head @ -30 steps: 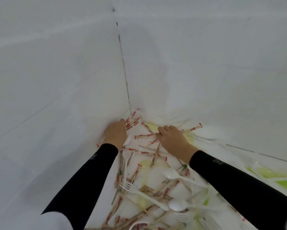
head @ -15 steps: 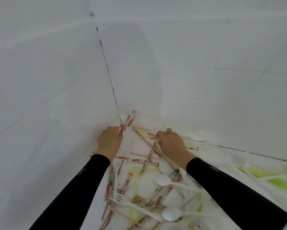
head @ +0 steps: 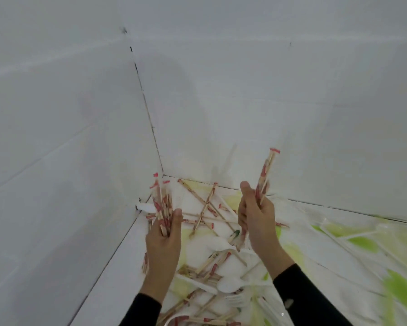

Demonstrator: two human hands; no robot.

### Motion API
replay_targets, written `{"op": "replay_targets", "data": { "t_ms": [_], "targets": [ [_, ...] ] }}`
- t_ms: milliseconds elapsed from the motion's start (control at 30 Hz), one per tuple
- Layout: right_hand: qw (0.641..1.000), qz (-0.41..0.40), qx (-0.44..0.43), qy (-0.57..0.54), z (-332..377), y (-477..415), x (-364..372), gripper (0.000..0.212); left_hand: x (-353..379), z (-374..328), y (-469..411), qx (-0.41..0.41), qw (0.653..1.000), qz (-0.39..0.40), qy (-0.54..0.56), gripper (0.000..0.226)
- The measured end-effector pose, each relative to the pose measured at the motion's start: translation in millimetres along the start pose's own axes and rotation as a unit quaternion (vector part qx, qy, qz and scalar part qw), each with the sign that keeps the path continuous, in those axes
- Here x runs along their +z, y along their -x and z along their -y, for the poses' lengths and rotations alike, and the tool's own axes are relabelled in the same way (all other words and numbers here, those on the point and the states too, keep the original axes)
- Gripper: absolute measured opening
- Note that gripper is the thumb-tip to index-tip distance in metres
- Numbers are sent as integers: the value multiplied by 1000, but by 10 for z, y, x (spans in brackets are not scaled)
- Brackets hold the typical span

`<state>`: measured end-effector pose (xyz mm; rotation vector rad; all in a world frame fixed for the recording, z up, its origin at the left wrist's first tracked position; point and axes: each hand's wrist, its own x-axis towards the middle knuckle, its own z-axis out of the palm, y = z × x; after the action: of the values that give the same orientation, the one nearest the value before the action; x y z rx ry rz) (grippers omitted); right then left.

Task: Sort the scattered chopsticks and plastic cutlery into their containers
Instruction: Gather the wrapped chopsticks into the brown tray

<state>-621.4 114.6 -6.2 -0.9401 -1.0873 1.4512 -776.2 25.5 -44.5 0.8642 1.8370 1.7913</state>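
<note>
Half a second back both our hands were pressed down on the pile in the far corner. Now they're up off the tabletop (head: 338, 262), each with a catch.

Our left hand (head: 163, 241) has its fingers curled round a fat bunch of chopsticks (head: 160, 203), red-wrapped ends fanning up toward the corner. Our right hand (head: 258, 220) grips a thinner bunch (head: 266, 170) that stands nearly upright.

The loose chopsticks (head: 207, 205) lie crisscrossed on the tabletop between and beyond the hands. Nearer to us a white plastic spoon (head: 228, 284) and a fork (head: 237, 300) sit mixed in with more sticks. No containers in view, so we can't say where any of this goes.

Our take on doing this step well: pass the thinner bunch over into the left hand and tap the ends level so it all travels as one tidy bundle. That left bunch is splayed, so a slack grip would probably shed a few. We'd also check that no plastic got scooped up with the sticks.
</note>
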Motion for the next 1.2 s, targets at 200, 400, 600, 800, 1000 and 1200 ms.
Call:
{"op": "replay_targets", "data": {
  "t_ms": [200,400,600,800,1000,1200],
  "targets": [
    [992,44,0,122,-564,387,-55,63,-41,227,271,11,999,44,2,27],
    [971,48,31,232,-655,22,18,17,-37,367,120,6,999,40,26,12],
    [772,78,52,628,-676,-669,-11,25,110,87,-377,-23,995,68,-66,19],
    [693,80,33,716,-664,-841,-319,25,598,307,-794,4,936,199,-290,14],
    [670,120,19,732,-629,-787,-773,25,843,441,-906,-11,880,223,-420,24],
    [699,110,-18,707,-336,-708,-1111,19,712,338,-853,-39,937,203,-280,26]
  ]
}}
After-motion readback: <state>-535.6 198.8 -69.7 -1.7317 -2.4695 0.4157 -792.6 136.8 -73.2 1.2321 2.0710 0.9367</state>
